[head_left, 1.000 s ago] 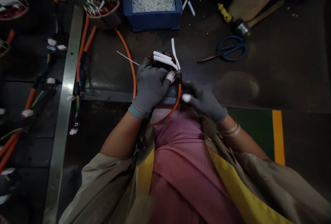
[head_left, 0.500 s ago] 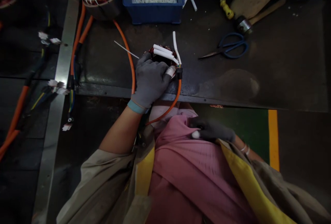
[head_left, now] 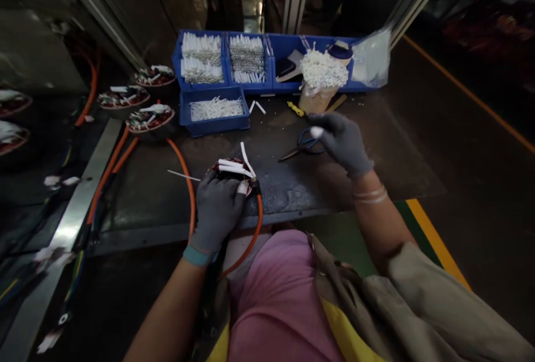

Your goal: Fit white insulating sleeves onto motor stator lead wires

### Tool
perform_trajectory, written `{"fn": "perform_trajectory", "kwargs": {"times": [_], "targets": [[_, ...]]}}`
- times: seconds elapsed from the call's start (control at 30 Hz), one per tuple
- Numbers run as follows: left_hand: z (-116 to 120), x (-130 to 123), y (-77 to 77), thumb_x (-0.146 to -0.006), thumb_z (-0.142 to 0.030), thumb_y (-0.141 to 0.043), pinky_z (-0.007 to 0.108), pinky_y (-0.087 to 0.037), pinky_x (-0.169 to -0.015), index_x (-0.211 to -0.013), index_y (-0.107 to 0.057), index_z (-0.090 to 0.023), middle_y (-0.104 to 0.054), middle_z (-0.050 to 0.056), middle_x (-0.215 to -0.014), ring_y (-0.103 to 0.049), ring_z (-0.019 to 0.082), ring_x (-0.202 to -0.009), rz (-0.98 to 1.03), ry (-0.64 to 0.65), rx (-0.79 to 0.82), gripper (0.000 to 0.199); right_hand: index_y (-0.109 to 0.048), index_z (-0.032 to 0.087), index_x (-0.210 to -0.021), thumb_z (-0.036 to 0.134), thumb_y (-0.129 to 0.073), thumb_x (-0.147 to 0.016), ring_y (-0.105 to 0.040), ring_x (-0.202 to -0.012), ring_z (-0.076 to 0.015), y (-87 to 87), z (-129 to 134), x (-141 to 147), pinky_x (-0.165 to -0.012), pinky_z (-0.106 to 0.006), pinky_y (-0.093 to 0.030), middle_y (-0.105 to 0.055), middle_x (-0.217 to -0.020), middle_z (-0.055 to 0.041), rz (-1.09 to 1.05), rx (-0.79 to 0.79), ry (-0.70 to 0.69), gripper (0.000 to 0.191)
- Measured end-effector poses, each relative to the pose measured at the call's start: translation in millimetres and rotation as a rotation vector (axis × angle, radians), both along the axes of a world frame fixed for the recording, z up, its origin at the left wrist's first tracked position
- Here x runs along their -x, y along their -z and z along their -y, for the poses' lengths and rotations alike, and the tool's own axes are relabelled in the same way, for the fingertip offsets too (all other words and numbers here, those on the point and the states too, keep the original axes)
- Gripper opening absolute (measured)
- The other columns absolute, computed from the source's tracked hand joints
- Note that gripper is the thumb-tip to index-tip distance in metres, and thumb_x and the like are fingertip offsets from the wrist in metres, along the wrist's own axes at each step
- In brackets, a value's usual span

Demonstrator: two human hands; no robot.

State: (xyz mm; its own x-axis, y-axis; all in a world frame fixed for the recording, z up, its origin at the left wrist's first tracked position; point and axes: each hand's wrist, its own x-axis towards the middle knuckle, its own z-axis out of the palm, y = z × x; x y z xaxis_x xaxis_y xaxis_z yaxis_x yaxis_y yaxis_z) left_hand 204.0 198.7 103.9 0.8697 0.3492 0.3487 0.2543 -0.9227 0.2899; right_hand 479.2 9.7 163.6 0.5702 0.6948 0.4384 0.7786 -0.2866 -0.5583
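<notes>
My left hand (head_left: 219,206), in a grey glove with white tape on the thumb, grips the near side of a wire-wound motor stator (head_left: 214,168) and hides much of it. White sleeving tubes (head_left: 234,168) lie across its top, and one more stands up at its right. An orange cable (head_left: 259,218) runs from there over the table edge. To the left a thin white strip (head_left: 180,174) sticks out. My right hand (head_left: 345,141), also gloved, is raised above the blue-handled scissors (head_left: 301,149); its fingers point left, slightly apart, with nothing visible in them.
A blue tray (head_left: 215,125) of thin white strips stands behind the stator. Beyond it, blue bins (head_left: 228,61) hold white tubes. A container (head_left: 320,100) full of white pieces and a yellow-handled tool (head_left: 296,109) are at the back right. Other wound stators (head_left: 150,130) with orange cables are at left.
My right hand has risen from beside my clothing at the table's front to above the scissors. My left hand stays on the stator. The view has tilted up, showing the back bins.
</notes>
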Motion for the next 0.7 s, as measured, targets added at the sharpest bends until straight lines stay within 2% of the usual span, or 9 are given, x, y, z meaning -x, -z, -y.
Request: {"fn": "perform_trajectory", "kwargs": {"times": [0.07,0.17,0.27,0.37,0.47,0.57,0.63,0.7], "targets": [[1,0,0.0,-0.104,-0.033,-0.046,0.052,-0.047,-0.110,-0.083,-0.073,-0.021,-0.076,0.007,-0.085,-0.069,0.027,-0.088,0.001,-0.012,0.003,0.036,-0.072,0.017,-0.117,0.020,-0.065,-0.094,-0.067,-0.112,-0.0276,-0.7,-27,-47,-0.104,-0.048,-0.052,-0.073,-0.119,-0.0130,0.136,-0.067,0.271,0.024],[2,0,2.1,-0.103,-0.032,-0.048,0.053,-0.047,-0.110,-0.082,-0.072,-0.021,-0.076,0.007,-0.083,-0.069,0.026,-0.086,0.007,-0.022,0.014,0.034,-0.070,0.015,-0.114,0.010,-0.069,-0.088,-0.059,-0.125,-0.0304,1.0,-67,-100,-0.114,-0.053,-0.045,-0.066,-0.130,-0.0165,0.234,-0.059,0.454,0.026],[2,0,5.5,-0.103,-0.031,-0.049,0.053,-0.048,-0.109,-0.078,-0.070,-0.020,-0.076,0.008,-0.083,-0.070,0.027,-0.086,0.046,-0.024,0.015,0.034,-0.068,0.010,-0.113,0.014,-0.079,-0.083,-0.044,-0.140,-0.0339,-1.0,-100,-127,-0.122,-0.059,-0.032,-0.056,-0.145,-0.0204,0.275,-0.004,0.486,0.032],[2,0,8.0,-0.103,-0.029,-0.049,0.052,-0.047,-0.111,-0.079,-0.070,-0.020,-0.076,0.007,-0.084,-0.069,0.026,-0.085,0.071,-0.025,0.018,0.033,-0.071,0.008,-0.098,0.012,-0.078,-0.084,-0.038,-0.144,-0.0331,-4.8,-117,-138,-0.126,-0.059,-0.021,-0.062,-0.137,-0.0193,0.234,0.082,0.486,0.016],[3,0,9.5,-0.102,-0.028,-0.050,0.051,-0.046,-0.112,-0.080,-0.070,-0.021,-0.075,0.006,-0.082,-0.068,0.025,-0.082,0.074,-0.040,0.027,0.030,-0.073,0.008,-0.092,0.008,-0.075,-0.085,-0.039,-0.140,-0.0289,-5.9,-117,-142,-0.125,-0.053,-0.022,-0.067,-0.126,-0.0179,0.221,0.069,0.499,0.008],[3,0,11.5,-0.100,-0.026,-0.053,0.051,-0.045,-0.112,-0.078,-0.069,-0.020,-0.073,0.006,-0.078,-0.067,0.025,-0.080,0.080,-0.056,0.033,0.028,-0.073,0.008,-0.100,0.013,-0.079,-0.084,-0.038,-0.142,-0.0285,-2.4,-108,-143,-0.123,-0.053,-0.024,-0.064,-0.136,-0.0212,0.220,0.046,0.474,0.018],[3,0,12.9,-0.099,-0.026,-0.053,0.052,-0.045,-0.112,-0.079,-0.069,-0.019,-0.073,0.006,-0.078,-0.067,0.025,-0.081,0.094,-0.060,0.034,0.027,-0.072,0.011,-0.095,0.016,-0.078,-0.085,-0.038,-0.145,-0.0297,1.1,-104,-143,-0.123,-0.055,-0.024,-0.065,-0.138,-0.0199,0.219,0.049,0.428,0.013],[3,0,13.9,-0.099,-0.025,-0.052,0.053,-0.044,-0.113,-0.081,-0.070,-0.020,-0.074,0.006,-0.080,-0.068,0.025,-0.082,0.108,-0.045,0.038,0.027,-0.071,0.013,-0.087,0.014,-0.075,-0.086,-0.041,-0.145,-0.0300,2.5,-103,-143,-0.123,-0.055,-0.025,-0.069,-0.131,-0.0169,0.217,0.043,0.413,0.004]]}}
